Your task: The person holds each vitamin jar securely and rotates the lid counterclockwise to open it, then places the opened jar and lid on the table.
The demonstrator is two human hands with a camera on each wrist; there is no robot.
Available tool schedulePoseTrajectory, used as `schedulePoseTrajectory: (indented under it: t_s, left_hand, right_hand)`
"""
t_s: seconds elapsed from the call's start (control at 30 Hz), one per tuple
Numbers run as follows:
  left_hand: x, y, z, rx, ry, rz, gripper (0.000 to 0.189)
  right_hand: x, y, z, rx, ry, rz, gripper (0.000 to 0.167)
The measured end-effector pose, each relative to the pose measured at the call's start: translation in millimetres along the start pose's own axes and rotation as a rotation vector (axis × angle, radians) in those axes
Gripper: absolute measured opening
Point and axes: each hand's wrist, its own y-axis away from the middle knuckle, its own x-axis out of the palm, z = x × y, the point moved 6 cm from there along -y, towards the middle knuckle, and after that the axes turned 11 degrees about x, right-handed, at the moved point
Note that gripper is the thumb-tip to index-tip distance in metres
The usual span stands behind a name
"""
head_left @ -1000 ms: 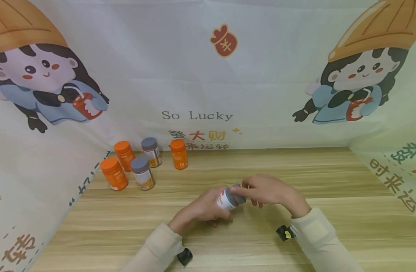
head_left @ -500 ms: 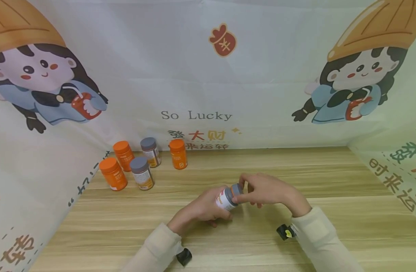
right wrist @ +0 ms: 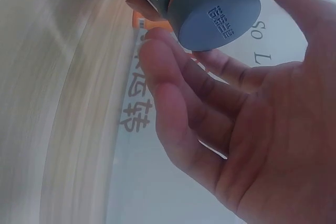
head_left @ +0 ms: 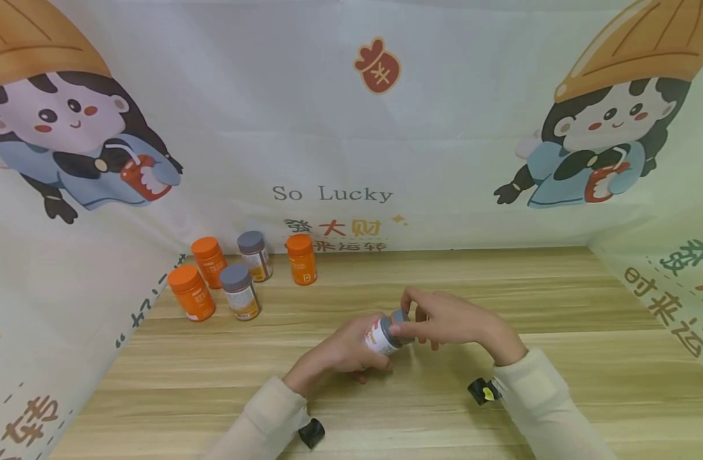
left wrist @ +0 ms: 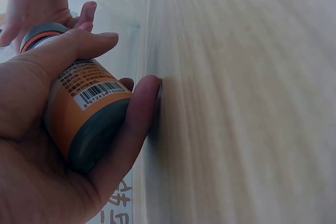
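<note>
My left hand (head_left: 351, 345) grips a small pill bottle (left wrist: 86, 98) with a grey lid, tilted to the right just above the table. Its label is white and orange, with a barcode near the grey base in the left wrist view. At the bottle's lid (right wrist: 220, 17) is my right hand (head_left: 452, 319), its thumb and index finger on either side of the rim in the head view. An orange band shows below the lid. In the right wrist view the other fingers curl loosely away from the lid.
Several bottles stand upright at the back left: orange ones (head_left: 192, 294), (head_left: 210, 263) an orange bottle, (head_left: 302, 260) a separate orange bottle, and grey-lidded ones, including a front grey-lidded bottle (head_left: 241, 292). A printed cloth (head_left: 443, 160) encloses the wooden table (head_left: 501, 287).
My right thumb and index finger have shifted around the lid, in a turning motion. The left hand keeps its hold on the bottle in the same place.
</note>
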Motion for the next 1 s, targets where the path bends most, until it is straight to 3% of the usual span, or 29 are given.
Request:
schedulePoseTrajectory:
  t_s: [0.17,0.37,0.57,1.0]
  left_hand:
    - [0.0,0.0,-0.5,0.001,-0.002,0.005,0.042]
    - [-0.7,0.1,-1.4,0.002,-0.012,0.015,0.043]
    - [-1.0,0.2,-0.9,-0.004,-0.006,0.021,0.044]
    - [-0.3,0.0,-1.0,-0.004,0.007,0.004,0.042]
  right_hand:
    - [-0.9,1.4,0.1,0.027,-0.03,0.003,0.035]
    - [-0.8,1.6,-1.8,0.067,0.028,0.015,0.04]
    - [1.2,0.5,-2.7,0.06,0.012,0.029,0.038]
    - [-2.3,1.1,2.5,-0.089,0.064,-0.025,0.049]
